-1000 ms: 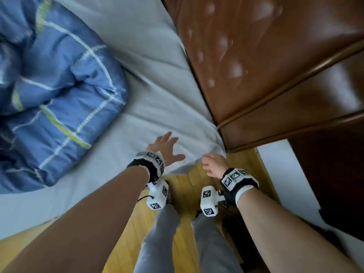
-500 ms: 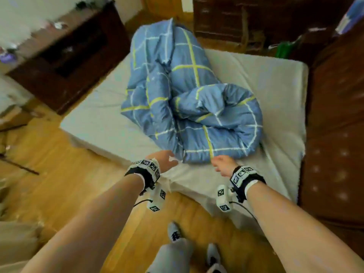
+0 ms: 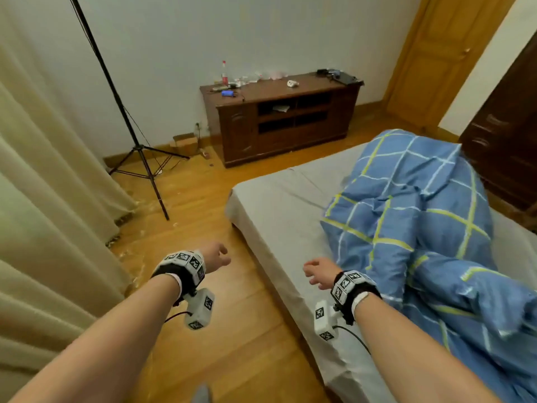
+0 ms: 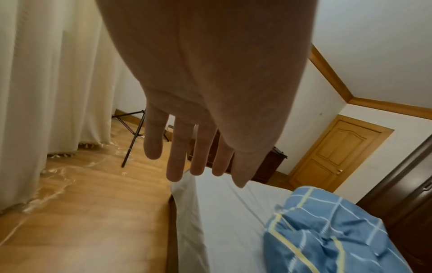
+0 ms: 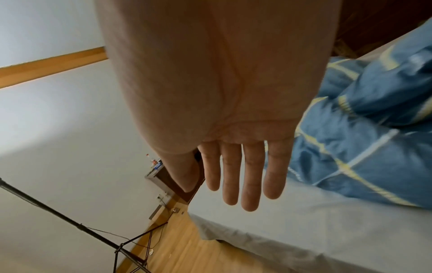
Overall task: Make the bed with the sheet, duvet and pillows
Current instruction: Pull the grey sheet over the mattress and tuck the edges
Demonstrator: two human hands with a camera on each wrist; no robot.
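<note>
Risk: the bunched duvet [image 3: 412, 228], lying right on the bed's grey sheet [image 3: 279, 205], could drag that sheet loose if yanked.
Count: one duvet, one sheet, no pillows visible.
Left hand [image 3: 215, 258] over floor, right hand [image 3: 319, 271] over the sheet's near edge: fingers straight, holding nothing.

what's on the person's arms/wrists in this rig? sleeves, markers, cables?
Both forearms are bare, no sleeves. The left hand and right hand each wear a black wrist strap with a white edge, topped by a band of white blocks printed with black square fiducial markers. A white boxy camera module, also marker-tagged, hangs under each wrist, with a thin black cable trailing from it.
</note>
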